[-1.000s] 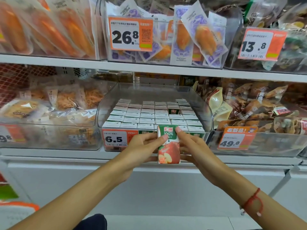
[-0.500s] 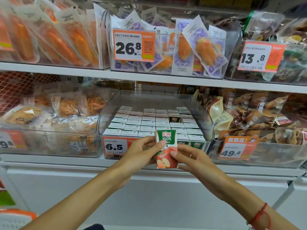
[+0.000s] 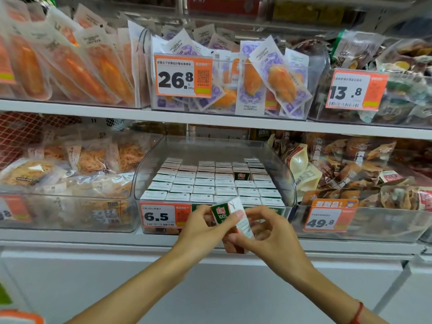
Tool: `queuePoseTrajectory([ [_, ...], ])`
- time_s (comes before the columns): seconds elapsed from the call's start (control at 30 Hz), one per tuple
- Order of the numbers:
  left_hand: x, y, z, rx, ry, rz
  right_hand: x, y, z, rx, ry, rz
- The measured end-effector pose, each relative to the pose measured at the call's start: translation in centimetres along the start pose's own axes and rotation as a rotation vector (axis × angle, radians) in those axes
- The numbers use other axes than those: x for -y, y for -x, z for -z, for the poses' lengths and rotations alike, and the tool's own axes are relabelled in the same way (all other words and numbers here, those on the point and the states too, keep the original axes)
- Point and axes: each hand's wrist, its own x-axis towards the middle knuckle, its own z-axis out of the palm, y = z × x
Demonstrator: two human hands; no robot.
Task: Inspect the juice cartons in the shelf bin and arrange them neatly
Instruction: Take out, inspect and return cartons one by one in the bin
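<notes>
A small green and white juice carton [image 3: 230, 216] with an apple picture is held in front of the shelf bin, turned so a corner edge and its white side face me. My left hand [image 3: 201, 232] grips its left side and my right hand [image 3: 268, 237] pinches its right side lower down. Behind it stands the clear shelf bin [image 3: 288, 183], filled with several rows of upright cartons [image 3: 203, 183] seen from their white tops. One gap in the rows shows a green carton face [image 3: 241, 176].
An orange price tag reading 6.5 [image 3: 163, 216] hangs on the bin front. Clear bins of bagged snacks stand to the left [image 3: 70, 183] and right [image 3: 362, 183]. The upper shelf [image 3: 210, 120] carries more snack bins. White cabinet panels lie below.
The carton has been rotated from front-facing to corner-on, showing its white side. Both hands shifted lower around it, and my view has tilted upward a little.
</notes>
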Motion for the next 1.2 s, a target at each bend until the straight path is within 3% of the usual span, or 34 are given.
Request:
queuePoseTrajectory([
  [0.13,-0.5,-0.5,1.1,0.093,0.031,-0.007,0.1,-0.4,0.6,0.106,-0.247,-0.147],
  [0.23,-1.1,-0.8,1.5,0.151,0.120,-0.034,0.1,-0.7,0.8,0.284,-0.395,-0.311],
  [0.3,-1.3,-0.8,1.7,0.180,0.153,-0.048,0.3,-0.6,0.7,0.365,-0.450,-0.311],
  [0.47,-1.0,-0.4,1.6,0.193,0.141,-0.080,0.6,-0.4,0.4,0.217,-0.399,-0.265],
  [0.57,-0.9,-0.6,1.6,0.097,-0.013,-0.183,0.6,-0.5,0.4,0.095,-0.291,-0.232],
  [0.7,-0.7,-1.1,1.6,0.021,-0.187,-0.191,0.0,-0.5,0.4,0.009,-0.131,-0.184],
  [0.9,-0.9,-0.4,0.5,0.069,-0.086,-0.133,-0.7,-0.3,-0.3,-0.073,-0.059,-0.103],
  [1.07,-1.0,-0.4,0.9,0.094,0.034,-0.083,-0.6,-0.4,-0.7,-0.029,-0.102,-0.079],
  [1.2,-1.5,-0.8,2.2,0.168,0.131,-0.017,-0.5,-0.9,0.2,0.065,-0.311,-0.135],
])
